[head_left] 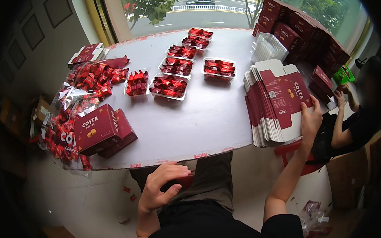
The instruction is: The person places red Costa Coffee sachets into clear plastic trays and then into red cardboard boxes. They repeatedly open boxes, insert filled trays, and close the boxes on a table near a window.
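Observation:
My right hand point(312, 117) grips the right edge of the top flattened maroon Costa Coffee carton point(283, 96). Beneath it, more folded-flat cartons point(258, 122) lie fanned in a stack at the table's right front. My left hand point(164, 185) hovers over my lap, just short of the table's front edge, empty with its thumb apart from the fingers. Across the middle stand several clear plastic trays filled with red-wrapped sweets, among them a near tray point(169, 86), a small tray at the left point(137, 84) and a separate tray at the right point(219, 70).
Two made-up cartons point(99, 130) stand front left, against clear bags of loose red packets point(94, 76). Nested empty trays point(268, 47) and a wall of stacked boxes point(298, 27) rise back right. Another person's hands point(342, 91) are near a carton point(321, 83) and green basket point(344, 74).

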The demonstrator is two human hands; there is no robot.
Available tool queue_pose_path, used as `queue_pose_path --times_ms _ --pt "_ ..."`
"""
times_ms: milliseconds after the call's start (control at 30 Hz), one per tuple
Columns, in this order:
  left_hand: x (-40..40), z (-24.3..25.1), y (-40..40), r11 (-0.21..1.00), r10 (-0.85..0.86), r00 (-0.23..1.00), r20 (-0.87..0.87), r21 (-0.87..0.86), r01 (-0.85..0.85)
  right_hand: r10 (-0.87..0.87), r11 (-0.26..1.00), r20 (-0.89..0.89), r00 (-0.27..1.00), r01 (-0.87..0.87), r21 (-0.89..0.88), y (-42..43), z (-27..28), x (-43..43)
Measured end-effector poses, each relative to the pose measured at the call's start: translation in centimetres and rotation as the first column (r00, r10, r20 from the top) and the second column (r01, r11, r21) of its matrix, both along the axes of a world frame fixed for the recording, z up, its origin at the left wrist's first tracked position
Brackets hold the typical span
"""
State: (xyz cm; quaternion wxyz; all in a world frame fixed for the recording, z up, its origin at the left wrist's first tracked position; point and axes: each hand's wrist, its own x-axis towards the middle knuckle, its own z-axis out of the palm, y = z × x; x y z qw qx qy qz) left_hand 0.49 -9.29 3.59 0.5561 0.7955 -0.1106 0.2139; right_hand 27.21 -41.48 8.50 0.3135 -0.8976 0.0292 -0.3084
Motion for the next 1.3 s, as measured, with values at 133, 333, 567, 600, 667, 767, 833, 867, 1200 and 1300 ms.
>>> queue_pose_path --times_ms 133,333,567,600,667,767,833,867,1200,1300 --pt "0.1 0.0 0.0 1.0 0.001 1.0 -0.018 0.003 -0.001 0.05 0.999 0.024 0.998 -0.049 -0.02 -0.7 -1.4 0.8" --pt "0.2 -0.3 -0.1 1.0 -0.005 0.999 -0.044 0.011 0.006 0.088 0.996 0.038 0.995 -0.089 0.028 -0.9 -2.3 1.8" --pt "0.5 -0.4 -0.2 0.999 -0.034 0.998 -0.056 0.035 0.036 0.154 0.966 -0.051 0.987 -0.139 0.22 -2.6 -3.2 3.5" --pt "0.5 -0.4 -0.2 0.999 -0.034 0.998 -0.058 0.033 0.036 0.18 0.95 -0.014 0.984 -0.17 0.264 -2.7 -3.2 3.5" --pt "0.7 -0.6 -0.4 0.999 -0.043 0.998 -0.052 0.022 0.045 0.222 0.909 0.062 0.973 -0.23 0.347 -3.1 -2.7 2.9" --pt "0.9 -0.9 -1.1 0.997 -0.042 0.997 -0.066 -0.073 0.037 0.355 0.778 0.289 0.889 -0.452 0.437 -2.7 -0.3 -0.8" --pt "0.7 -1.1 -1.9 0.974 -0.023 0.992 -0.125 -0.229 -0.006 0.385 0.705 0.428 0.818 -0.56 0.436 1.1 3.0 -5.9" --pt "1.3 -1.3 -2.0 0.947 -0.082 0.99 -0.115 -0.318 0.042 0.402 0.704 0.415 0.816 -0.565 0.43 1.9 4.0 -8.5" --pt "1.3 0.3 -1.6 0.587 0.459 0.887 0.056 -0.768 -0.256 0.945 0.096 -0.326 0.008 -0.962 0.254 12.1 -2.0 -17.6" --pt "1.0 -1.6 -2.3 0.76 0.4 0.916 -0.045 -0.542 -0.359 0.983 -0.007 -0.135 -0.122 -0.768 0.641 13.4 -3.8 -19.5"
